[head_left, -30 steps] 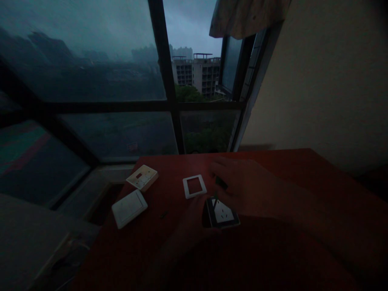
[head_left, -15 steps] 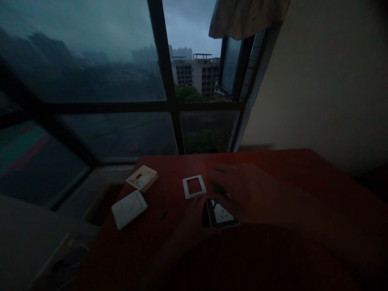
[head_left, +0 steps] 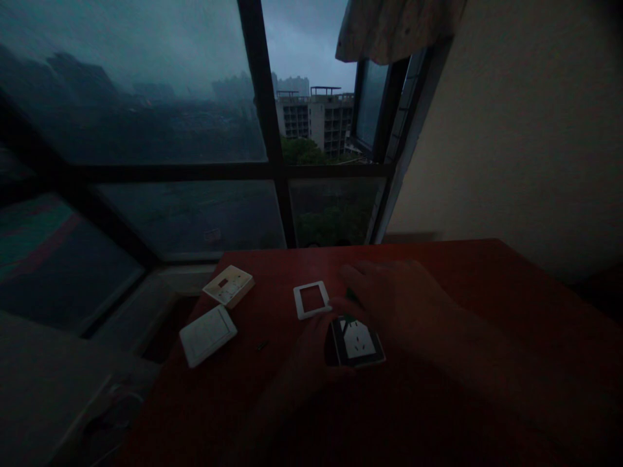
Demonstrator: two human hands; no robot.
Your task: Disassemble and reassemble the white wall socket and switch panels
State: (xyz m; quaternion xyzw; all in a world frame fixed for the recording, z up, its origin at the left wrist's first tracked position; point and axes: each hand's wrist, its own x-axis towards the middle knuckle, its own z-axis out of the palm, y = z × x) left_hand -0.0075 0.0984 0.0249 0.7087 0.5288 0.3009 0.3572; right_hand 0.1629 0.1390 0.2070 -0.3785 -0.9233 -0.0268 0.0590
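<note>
My left hand (head_left: 311, 350) grips the left side of a wall socket (head_left: 360, 340), a white socket face in a dark surround, lying on the table. Above its far edge, my right hand (head_left: 374, 292) is closed around a green screwdriver (head_left: 351, 297); most of it is hidden by the fingers. The lower end of the tool comes down at the socket's upper left, though dim light hides the exact contact. Just beyond the left fingertips lies a white square frame (head_left: 298, 303) with an open centre.
On the left of the reddish table (head_left: 438, 259) sit a cream back box (head_left: 233, 288) and a white switch panel (head_left: 207, 337). Small dark screws or bits (head_left: 262, 346) lie to the right of the panel. A window (head_left: 185, 207) borders the far side and a wall (head_left: 511, 143) the right.
My right hand has shifted and turned slightly, uncovering more of the socket face. My left hand keeps its hold, with a finger raised toward the white frame's edge.
</note>
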